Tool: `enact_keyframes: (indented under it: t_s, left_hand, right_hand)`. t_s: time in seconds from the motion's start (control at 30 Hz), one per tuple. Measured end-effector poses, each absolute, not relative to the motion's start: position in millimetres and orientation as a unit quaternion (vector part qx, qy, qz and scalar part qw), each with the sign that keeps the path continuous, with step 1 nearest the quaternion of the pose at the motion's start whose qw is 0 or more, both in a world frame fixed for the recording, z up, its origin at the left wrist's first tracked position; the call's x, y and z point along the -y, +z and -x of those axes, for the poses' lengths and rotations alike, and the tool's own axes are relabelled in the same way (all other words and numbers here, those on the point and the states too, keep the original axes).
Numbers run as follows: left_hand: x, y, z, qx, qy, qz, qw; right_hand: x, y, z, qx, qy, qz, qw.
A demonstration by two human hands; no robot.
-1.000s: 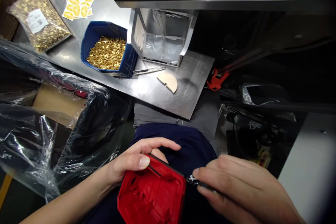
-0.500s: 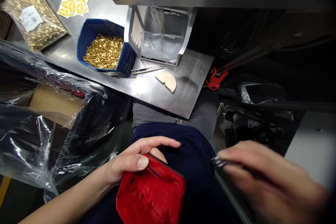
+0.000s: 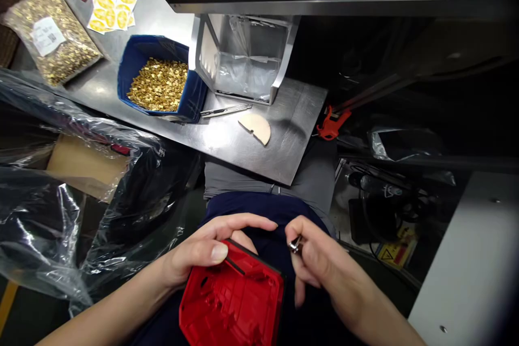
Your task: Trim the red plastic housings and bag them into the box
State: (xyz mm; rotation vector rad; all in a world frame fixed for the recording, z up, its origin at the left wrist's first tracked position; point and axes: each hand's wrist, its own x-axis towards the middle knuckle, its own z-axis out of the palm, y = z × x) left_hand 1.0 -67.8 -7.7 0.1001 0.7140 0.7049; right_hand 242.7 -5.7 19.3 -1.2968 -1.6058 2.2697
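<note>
My left hand (image 3: 211, 248) grips a red plastic housing (image 3: 235, 297) by its upper left edge, thumb on the inside wall and index finger stretched out above it. The housing is hollow, with ribs and posts inside and a dark strip along its upper rim. It is held over my lap, its open side facing up, and its lower end runs out of view. Just right of the housing, my right hand (image 3: 324, 265) is closed around a small shiny metal tool (image 3: 295, 244) that resembles a nail clipper. Most of that tool is hidden in the fingers.
On the metal table (image 3: 279, 157) are a blue bin (image 3: 194, 100) of small brass parts, a grey bin (image 3: 194, 46) with clear bags, a cutter knife (image 3: 227, 111) and a pale half-disc (image 3: 257, 126). A plastic-lined box (image 3: 87, 165) stands left. An orange clamp (image 3: 331, 124) is right.
My right hand has moved left with the metal tool, from the far right to close beside the housing. My left hand and the housing have barely moved.
</note>
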Motion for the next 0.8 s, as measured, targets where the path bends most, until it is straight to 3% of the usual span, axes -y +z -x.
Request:
enact_keyframes:
  t_s: [0.1, 0.17, 0.37, 0.63, 0.8]
  left_hand:
    - [67.9, -8.2, -0.1, -0.342, 0.338, -0.052, 0.875]
    - [68.0, -9.1, 0.5, -0.339, 0.336, -0.057, 0.877]
    - [70.6, -10.7, 1.9, -0.337, 0.338, -0.069, 0.876]
    - [59.2, -13.2, 10.4, -0.367, 0.360, -0.170, 0.841]
    - [35.0, -15.8, 25.4, -0.428, 0.341, -0.292, 0.784]
  right_hand:
    - [9.1, 17.4, -231.6, 0.347, 0.853, 0.389, 0.010]
    - [6.1, 14.6, -232.3, 0.357, 0.834, 0.421, -0.002]
    - [-14.7, 0.4, -257.3, 0.607, 0.496, 0.621, -0.022]
    - [-12.2, 8.8, -237.1, 0.546, 0.723, 0.423, 0.006]
    - [-21.7, 2.3, -220.5, 0.608, 0.679, 0.409, 0.050]
